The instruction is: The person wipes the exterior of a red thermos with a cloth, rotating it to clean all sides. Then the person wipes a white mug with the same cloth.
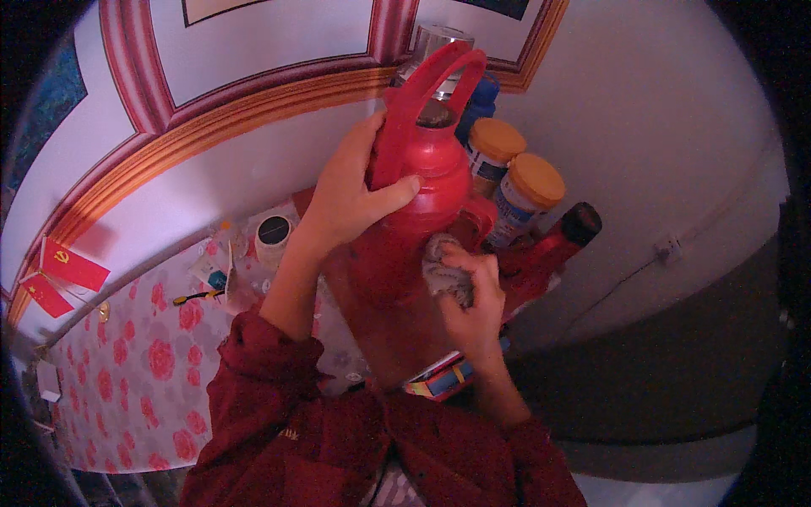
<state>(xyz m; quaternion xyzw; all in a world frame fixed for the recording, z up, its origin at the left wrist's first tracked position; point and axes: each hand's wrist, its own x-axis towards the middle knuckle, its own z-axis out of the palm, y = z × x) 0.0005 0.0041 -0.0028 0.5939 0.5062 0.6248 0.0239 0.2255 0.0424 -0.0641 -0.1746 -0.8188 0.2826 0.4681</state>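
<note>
A red thermos flask (421, 203) with a raised carrying handle stands in front of me, its round mouth facing up. My left hand (358, 190) grips the flask's upper body from the left, thumb across the front. My right hand (475, 291) holds a crumpled grey cloth (447, 269) against the lower right of the flask, just below its side handle. Beneath the flask lies a dark red-brown surface (405, 348).
Two orange-lidded canisters (529, 184), a red bottle with a black cap (545, 260) and a silver-topped container (443, 41) stand behind and right. On the flowered tablecloth (139, 367) are a toothbrush (196, 296), a tube (208, 271) and a black-lidded jar (274, 237).
</note>
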